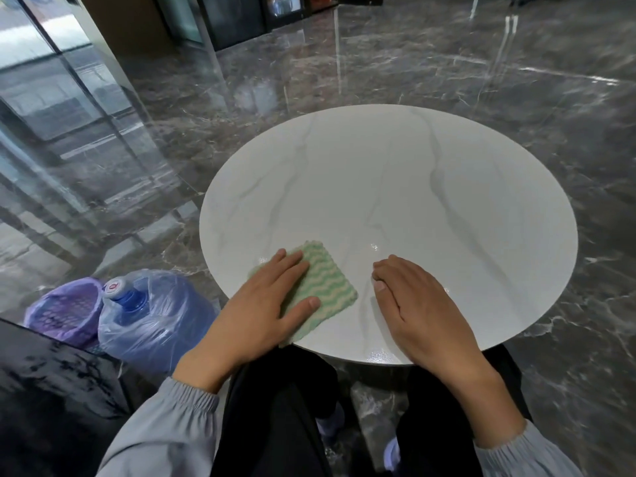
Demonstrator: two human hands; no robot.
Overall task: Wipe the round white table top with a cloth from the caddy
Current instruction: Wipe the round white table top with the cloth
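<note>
Wiping underway: left hand [265,301], fingers flat, presses cloth [323,287] on near table top [395,187]; right hand [423,304] rests loosely curled, holding nothing; next, sweep far.

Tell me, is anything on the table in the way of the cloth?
Only the right hand, which rests on the table top just right of the green-and-white cloth, apart from it. The left hand presses flat on the cloth. Nothing else visible lies on the top.

No legible text, red mark on water jug cap [114,287], possibly a logo, unreadable
</note>
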